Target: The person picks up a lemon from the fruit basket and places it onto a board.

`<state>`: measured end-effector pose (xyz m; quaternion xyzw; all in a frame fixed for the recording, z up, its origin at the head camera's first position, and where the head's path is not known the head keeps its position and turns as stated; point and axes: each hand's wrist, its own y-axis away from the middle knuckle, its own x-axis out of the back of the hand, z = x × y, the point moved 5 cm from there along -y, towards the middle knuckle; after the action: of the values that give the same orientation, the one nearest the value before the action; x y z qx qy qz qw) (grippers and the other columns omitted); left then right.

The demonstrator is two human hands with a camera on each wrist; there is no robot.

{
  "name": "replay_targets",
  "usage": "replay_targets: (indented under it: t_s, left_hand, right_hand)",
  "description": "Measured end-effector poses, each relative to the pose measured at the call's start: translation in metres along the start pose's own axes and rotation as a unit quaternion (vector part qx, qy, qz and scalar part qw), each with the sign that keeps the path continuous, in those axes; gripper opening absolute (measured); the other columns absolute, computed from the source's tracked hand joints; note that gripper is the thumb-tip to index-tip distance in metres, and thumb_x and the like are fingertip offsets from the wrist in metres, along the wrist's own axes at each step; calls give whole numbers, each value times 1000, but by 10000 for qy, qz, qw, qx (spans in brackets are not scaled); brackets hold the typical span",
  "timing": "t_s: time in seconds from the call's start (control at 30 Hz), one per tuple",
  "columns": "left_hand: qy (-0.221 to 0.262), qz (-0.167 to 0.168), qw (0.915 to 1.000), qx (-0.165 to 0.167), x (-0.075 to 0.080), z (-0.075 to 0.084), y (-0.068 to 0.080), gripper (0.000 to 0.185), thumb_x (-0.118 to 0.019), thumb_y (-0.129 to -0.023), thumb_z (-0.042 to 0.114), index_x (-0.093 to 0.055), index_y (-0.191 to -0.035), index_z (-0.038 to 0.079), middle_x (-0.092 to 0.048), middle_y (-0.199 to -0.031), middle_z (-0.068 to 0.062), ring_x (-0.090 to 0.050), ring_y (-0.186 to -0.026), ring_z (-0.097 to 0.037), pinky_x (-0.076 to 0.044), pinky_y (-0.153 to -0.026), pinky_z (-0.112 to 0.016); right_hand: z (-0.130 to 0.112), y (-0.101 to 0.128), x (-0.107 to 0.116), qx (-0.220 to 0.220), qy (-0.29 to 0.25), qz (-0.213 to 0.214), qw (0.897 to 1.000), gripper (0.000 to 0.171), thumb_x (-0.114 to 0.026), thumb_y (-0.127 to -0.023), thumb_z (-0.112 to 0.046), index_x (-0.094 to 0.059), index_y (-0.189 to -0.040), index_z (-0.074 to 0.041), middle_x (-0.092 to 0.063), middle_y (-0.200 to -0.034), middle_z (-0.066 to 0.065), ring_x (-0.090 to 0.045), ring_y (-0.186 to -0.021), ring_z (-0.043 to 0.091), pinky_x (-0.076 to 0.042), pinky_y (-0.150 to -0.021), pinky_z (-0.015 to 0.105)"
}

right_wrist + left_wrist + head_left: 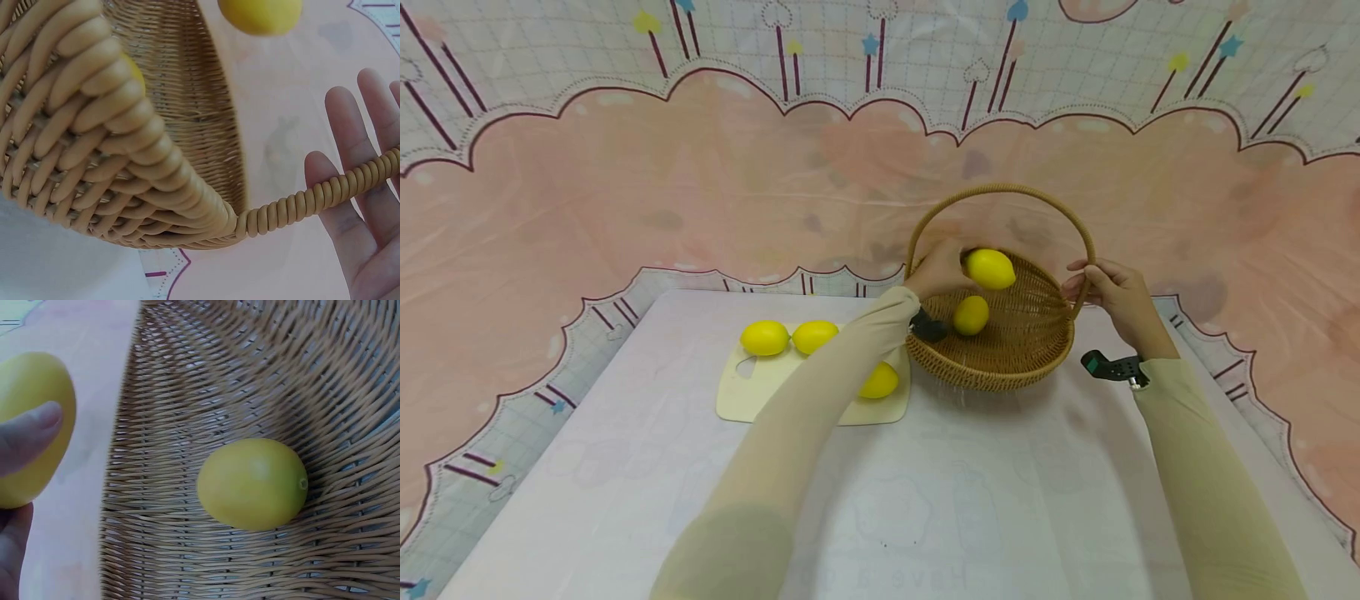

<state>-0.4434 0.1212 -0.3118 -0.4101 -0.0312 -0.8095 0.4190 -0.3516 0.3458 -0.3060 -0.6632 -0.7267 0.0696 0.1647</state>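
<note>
My left hand (942,271) grips a yellow lemon (990,269) above the wicker basket (1037,333). In the left wrist view, the thumb presses on that lemon (37,381). A second lemon (971,315) lies inside the basket, against its woven wall. On the right, my right hand (1112,292) holds the basket's arched handle (1000,190) near its lower end, thumb in front and fingers behind. The right wrist view shows those fingers (350,131) fairly straight behind the wrapped handle (294,209); the thumb is out of that view. The basket's opening tilts toward me.
A cream cutting board (737,404) lies left of the basket, partly hidden by my left sleeve (790,442). On it are lemons (764,338), another lemon (815,336) and one more lemon (880,382). A white table (962,500) and a patterned pink backdrop (775,183) surround them.
</note>
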Motion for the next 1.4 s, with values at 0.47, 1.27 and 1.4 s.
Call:
replay_targets:
  t_s: [0.47, 1.27, 1.4]
  left_hand:
    - [77, 66, 9991, -400, 22, 14, 23, 64, -81, -71, 6, -57, -130, 10, -59, -131, -7, -56, -119, -20, -46, -99, -24]
    - [374, 44, 9993, -43, 67, -12, 109, 66, -80, -69, 0, -57, -130, 10, -57, -132, -9, -56, -119, -23, -47, -101, -29]
    - [327, 72, 9994, 4, 74, -21, 129, 68, -82, -69, 5, -56, -131, 7, -57, -132, -11, -56, -119, -24, -47, -101, -31]
  right_hand:
    - [1, -1, 0, 10, -103, -63, 9999, 22, -49, -96, -22, -67, -103, -11, -71, -81, -2, -69, -75, 9, -57, -70, 20]
    - [1, 2, -1, -5, 150, -12, 9999, 23, -48, -97, -23, -65, -104, -9, -71, -81, -3, -68, -73, 8, -57, -68, 20]
    - [1, 1, 0, 24, 190, -20, 9998, 23, -48, -97, -24, -65, -104, -9, -71, -81, -4, -68, -73, 9, -57, -68, 20]
